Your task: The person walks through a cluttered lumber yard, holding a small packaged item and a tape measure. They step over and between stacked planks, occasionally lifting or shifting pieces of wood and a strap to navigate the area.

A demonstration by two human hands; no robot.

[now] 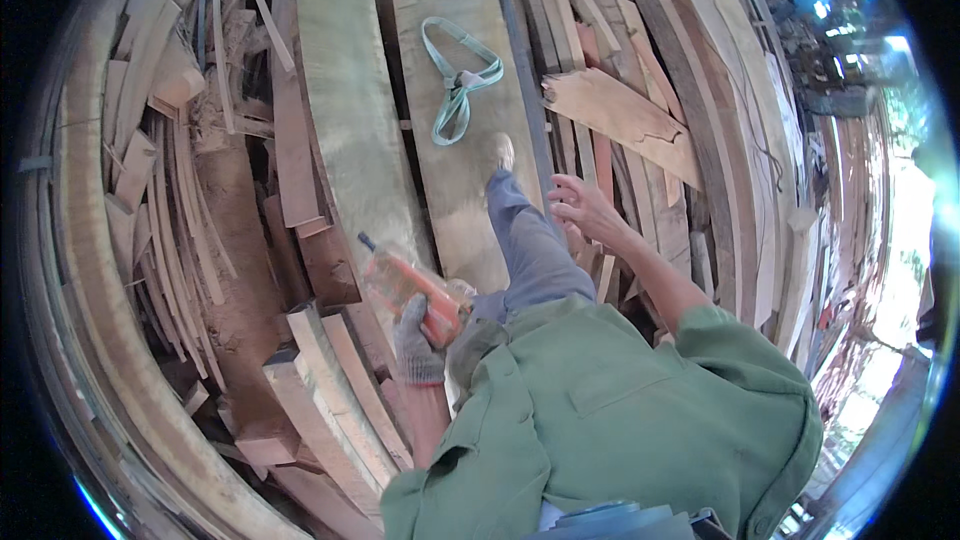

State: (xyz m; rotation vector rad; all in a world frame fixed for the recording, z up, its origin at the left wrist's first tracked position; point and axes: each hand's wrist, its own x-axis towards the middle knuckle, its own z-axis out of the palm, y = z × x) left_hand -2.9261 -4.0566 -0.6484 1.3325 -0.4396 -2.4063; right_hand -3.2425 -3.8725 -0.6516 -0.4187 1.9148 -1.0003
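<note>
My left hand (pixel 413 345), in a grey knitted glove, is closed around an orange bottle-like thing (pixel 408 292). That thing looks partly see-through and has a narrow dark tip at its far left end; its exact kind does not show. Bare and empty, my right hand (pixel 583 208) hangs over the boards to the right of my leg with its fingers apart. A pale green strap (pixel 462 78), looped and tied in the middle, lies ahead on a wide plank (pixel 450 20). My shoe (pixel 502 151) is on that same plank.
Another wide plank (pixel 345 90) runs alongside on the left, past a dark gap. A broken, jagged board (pixel 625 120) lies slantwise at right. Thin strips (pixel 185 230) and short beams (pixel 340 395) are stacked unevenly at left, and long boards (pixel 720 90) rise at right.
</note>
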